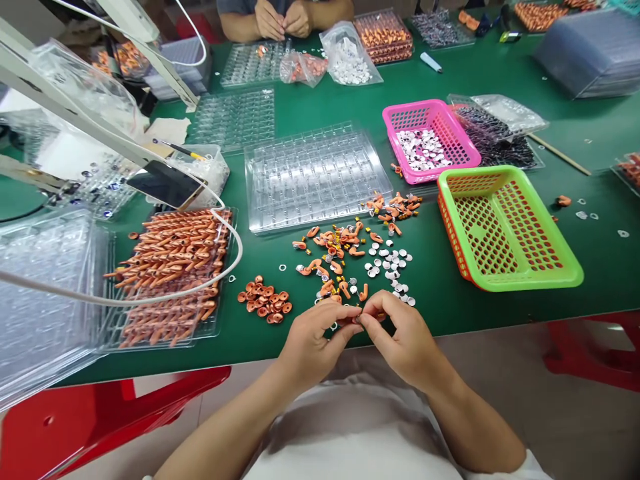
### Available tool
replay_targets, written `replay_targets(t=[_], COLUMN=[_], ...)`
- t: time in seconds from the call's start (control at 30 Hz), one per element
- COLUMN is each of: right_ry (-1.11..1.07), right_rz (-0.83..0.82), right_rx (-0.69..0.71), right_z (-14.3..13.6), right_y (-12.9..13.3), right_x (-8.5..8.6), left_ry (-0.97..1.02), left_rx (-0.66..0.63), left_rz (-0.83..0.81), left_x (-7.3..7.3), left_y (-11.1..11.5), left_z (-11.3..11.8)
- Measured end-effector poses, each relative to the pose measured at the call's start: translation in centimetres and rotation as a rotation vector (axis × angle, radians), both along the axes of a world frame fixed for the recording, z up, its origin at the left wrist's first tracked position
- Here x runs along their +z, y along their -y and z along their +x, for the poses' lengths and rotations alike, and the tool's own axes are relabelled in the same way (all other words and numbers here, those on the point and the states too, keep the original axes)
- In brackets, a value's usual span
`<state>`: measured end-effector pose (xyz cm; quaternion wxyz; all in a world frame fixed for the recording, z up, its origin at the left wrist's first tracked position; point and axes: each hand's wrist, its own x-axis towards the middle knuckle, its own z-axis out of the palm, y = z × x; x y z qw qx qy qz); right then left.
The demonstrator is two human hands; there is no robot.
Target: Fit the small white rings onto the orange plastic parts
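My left hand (pixel 320 337) and my right hand (pixel 397 333) meet at the near edge of the green table, fingertips pinched together. A small part sits between them, mostly covered by the fingers, so its kind does not show. Just beyond lie loose orange curved pieces (pixel 345 240) mixed with tiny gold bits. To their right are scattered small white discs (pixel 393 263). Left of my left hand is a pile of round copper-coloured caps (pixel 264 300), each with a hole.
A clear tray (pixel 315 177) lies mid-table. Pink (pixel 433 177) and green (pixel 550 277) baskets stand right; the pink one holds white pieces. Trays of copper-coloured parts (pixel 175 267), a white cable (pixel 150 300) and a lamp arm are left. Another person's hands (pixel 283 19) work opposite.
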<state>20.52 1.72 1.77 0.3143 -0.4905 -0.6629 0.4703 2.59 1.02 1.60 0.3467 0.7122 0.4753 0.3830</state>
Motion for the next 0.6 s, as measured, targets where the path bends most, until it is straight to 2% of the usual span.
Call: replay_targets(t=[0.27,0.5,0.6], right_ry=[-0.029,0.002,-0.020], right_rz=[0.003,0.287,0.335], right_rx=[0.030,0.001,0.011], right_z=[0.29,-0.34,-0.40], right_y=[0.10,0.78,0.73], right_x=[0.01,-0.25,-0.21], left_ry=[0.069,0.120,0.154], left_rx=[-0.014,0.010,0.027], left_rz=[-0.101,-0.179,-0.229], left_x=[0.36,0.81,0.84], left_y=[0.34,0.51,0.53], left_z=[-0.48,-0.51,-0.56])
